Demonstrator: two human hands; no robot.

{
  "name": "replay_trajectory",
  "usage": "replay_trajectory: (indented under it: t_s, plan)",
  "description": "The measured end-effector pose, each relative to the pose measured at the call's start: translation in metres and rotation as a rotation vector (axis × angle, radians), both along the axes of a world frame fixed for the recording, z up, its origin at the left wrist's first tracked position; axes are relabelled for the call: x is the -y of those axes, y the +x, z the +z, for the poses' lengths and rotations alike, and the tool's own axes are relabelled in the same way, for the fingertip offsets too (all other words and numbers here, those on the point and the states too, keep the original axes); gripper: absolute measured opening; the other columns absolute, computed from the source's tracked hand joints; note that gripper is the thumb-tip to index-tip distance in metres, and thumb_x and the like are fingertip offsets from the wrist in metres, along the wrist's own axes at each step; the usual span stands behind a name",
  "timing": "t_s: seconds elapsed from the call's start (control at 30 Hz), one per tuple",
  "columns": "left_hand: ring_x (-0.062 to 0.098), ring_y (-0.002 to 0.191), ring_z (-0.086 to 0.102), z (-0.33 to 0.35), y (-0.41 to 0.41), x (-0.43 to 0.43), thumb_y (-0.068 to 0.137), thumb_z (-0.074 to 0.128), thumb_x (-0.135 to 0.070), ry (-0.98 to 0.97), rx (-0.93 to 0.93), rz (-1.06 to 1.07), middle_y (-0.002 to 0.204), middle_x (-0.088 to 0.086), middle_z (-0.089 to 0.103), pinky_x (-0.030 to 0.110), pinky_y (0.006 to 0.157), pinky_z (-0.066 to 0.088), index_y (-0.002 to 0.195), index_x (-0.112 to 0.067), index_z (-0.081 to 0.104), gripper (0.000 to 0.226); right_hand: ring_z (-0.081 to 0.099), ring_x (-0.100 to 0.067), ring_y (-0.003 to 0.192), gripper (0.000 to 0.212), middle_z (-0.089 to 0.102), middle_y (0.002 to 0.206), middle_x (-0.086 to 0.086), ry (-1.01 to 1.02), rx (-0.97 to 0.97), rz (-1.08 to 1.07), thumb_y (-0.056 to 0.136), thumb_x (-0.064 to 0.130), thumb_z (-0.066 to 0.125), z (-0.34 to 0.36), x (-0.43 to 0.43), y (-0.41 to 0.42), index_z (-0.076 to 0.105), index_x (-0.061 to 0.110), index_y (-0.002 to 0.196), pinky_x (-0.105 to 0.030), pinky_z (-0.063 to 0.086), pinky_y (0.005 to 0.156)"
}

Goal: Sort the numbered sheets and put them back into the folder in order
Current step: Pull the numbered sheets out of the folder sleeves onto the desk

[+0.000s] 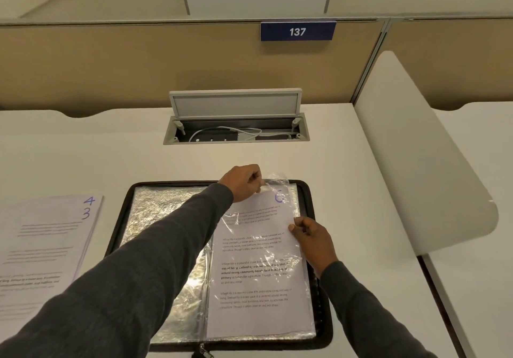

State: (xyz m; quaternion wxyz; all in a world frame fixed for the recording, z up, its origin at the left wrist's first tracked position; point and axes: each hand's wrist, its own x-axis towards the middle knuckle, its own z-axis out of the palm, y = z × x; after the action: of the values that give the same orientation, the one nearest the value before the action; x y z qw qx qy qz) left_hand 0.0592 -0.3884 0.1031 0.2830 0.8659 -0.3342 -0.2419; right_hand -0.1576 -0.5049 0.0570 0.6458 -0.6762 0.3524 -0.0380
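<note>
Cubicle 137's white surface point(347, 177) holds an open black zip folder point(120, 218); left hand point(243, 182) pinches its clear plastic sleeve point(277, 178) at the far mouth, right hand point(311, 236) grips the white sheet marked 6 point(255, 274), long axis running toward that opening.

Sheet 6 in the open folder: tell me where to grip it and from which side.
Probably pinch sheet 6 by its top edge, coming from the far side of the folder. Its clear sleeve appears to open there, where the left hand pinches the plastic lip up; plastic covers the rest. The right hand pinches the right edge, apparently through the plastic.
</note>
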Motion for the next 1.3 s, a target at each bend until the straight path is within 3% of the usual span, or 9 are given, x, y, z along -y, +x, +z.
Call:
replay_trajectory:
  t_s: [0.17, 0.27, 0.43, 0.6, 0.7, 0.8, 1.0, 1.2, 1.3]
  plan:
    - [0.020, 0.068, 0.051, -0.001, 0.001, 0.001, 0.094, 0.059, -0.026, 0.010, 0.063, -0.012, 0.074, 0.002, 0.057, 0.034, 0.068, 0.046, 0.081, -0.010, 0.054, 0.021, 0.072, -0.020, 0.087, 0.006, 0.073, 0.095, -0.004, 0.009, -0.001, -0.014, 0.098, 0.020, 0.064, 0.000, 0.000, -0.002, 0.069, 0.016, 0.097, -0.019, 0.055, 0.068]
    - [0.021, 0.073, 0.063, -0.002, 0.001, 0.000, 0.095, 0.055, -0.025, 0.027, -0.012, -0.026, 0.082, 0.009, 0.064, 0.034, 0.069, 0.049, 0.081, -0.011, 0.054, 0.020, 0.072, -0.019, 0.086, 0.006, 0.073, 0.095, -0.003, 0.021, 0.007, -0.015, 0.098, 0.018, 0.063, 0.001, -0.002, -0.004, 0.068, 0.016, 0.096, -0.019, 0.056, 0.068]
    - [0.026, 0.089, 0.067, -0.002, 0.001, 0.002, 0.092, 0.056, -0.025, 0.048, -0.113, -0.019, 0.098, 0.011, 0.069, 0.042, 0.083, 0.052, 0.085, -0.007, 0.059, 0.020, 0.073, -0.018, 0.085, 0.007, 0.074, 0.094, -0.002, 0.027, 0.013, -0.027, 0.098, 0.017, 0.062, 0.003, -0.003, -0.006, 0.069, 0.017, 0.095, -0.023, 0.058, 0.071]
    - [0.028, 0.086, 0.066, 0.007, -0.002, 0.003, 0.077, 0.050, -0.053, 0.144, -0.242, -0.042, 0.102, 0.011, 0.072, 0.040, 0.092, 0.049, 0.065, -0.022, 0.071, 0.038, 0.073, -0.020, 0.086, 0.007, 0.073, 0.095, -0.005, 0.028, 0.017, -0.030, 0.099, 0.017, 0.062, 0.004, -0.003, -0.007, 0.068, 0.015, 0.096, -0.025, 0.059, 0.072]
    - [0.027, 0.086, 0.064, 0.011, -0.004, 0.004, 0.083, 0.048, -0.060, 0.214, -0.297, -0.074, 0.088, 0.014, 0.073, 0.039, 0.091, 0.046, 0.072, -0.025, 0.077, 0.046, 0.073, -0.020, 0.085, 0.007, 0.073, 0.095, -0.005, 0.044, 0.023, -0.033, 0.099, 0.016, 0.061, 0.006, -0.004, -0.008, 0.068, 0.015, 0.096, -0.023, 0.059, 0.070]
    - [0.024, 0.080, 0.060, 0.014, -0.005, 0.005, 0.095, 0.044, -0.052, 0.195, -0.307, -0.044, 0.084, 0.011, 0.074, 0.037, 0.085, 0.046, 0.088, -0.018, 0.078, 0.049, 0.073, -0.021, 0.086, 0.007, 0.074, 0.094, -0.005, 0.037, 0.009, -0.032, 0.099, 0.018, 0.062, 0.005, -0.005, -0.008, 0.068, 0.015, 0.097, -0.029, 0.061, 0.074]
    - [0.026, 0.079, 0.068, 0.016, -0.004, 0.004, 0.104, 0.038, -0.025, -0.056, -0.431, 0.125, 0.091, 0.021, 0.073, 0.034, 0.082, 0.054, 0.096, 0.007, 0.071, 0.047, 0.073, -0.020, 0.084, 0.008, 0.074, 0.093, -0.002, -0.046, -0.036, -0.024, 0.098, 0.022, 0.063, 0.002, -0.007, -0.010, 0.068, 0.015, 0.098, -0.029, 0.060, 0.076]
    - [0.023, 0.084, 0.068, 0.018, 0.002, 0.002, 0.093, 0.055, -0.009, -0.095, -0.144, 0.154, 0.094, 0.007, 0.068, 0.034, 0.083, 0.056, 0.100, -0.012, 0.061, 0.010, 0.072, -0.022, 0.084, 0.010, 0.074, 0.090, -0.002, -0.105, -0.071, -0.035, 0.097, 0.024, 0.065, 0.000, -0.012, -0.010, 0.067, 0.016, 0.093, -0.036, 0.062, 0.079]
    - [0.025, 0.088, 0.062, 0.022, 0.002, 0.005, 0.093, 0.061, -0.013, -0.026, -0.048, 0.097, 0.098, 0.007, 0.064, 0.035, 0.081, 0.051, 0.105, -0.016, 0.058, 0.013, 0.071, -0.020, 0.084, 0.010, 0.073, 0.091, 0.000, -0.165, -0.086, -0.031, 0.098, 0.025, 0.063, 0.000, -0.015, -0.010, 0.067, 0.017, 0.095, -0.029, 0.058, 0.072]
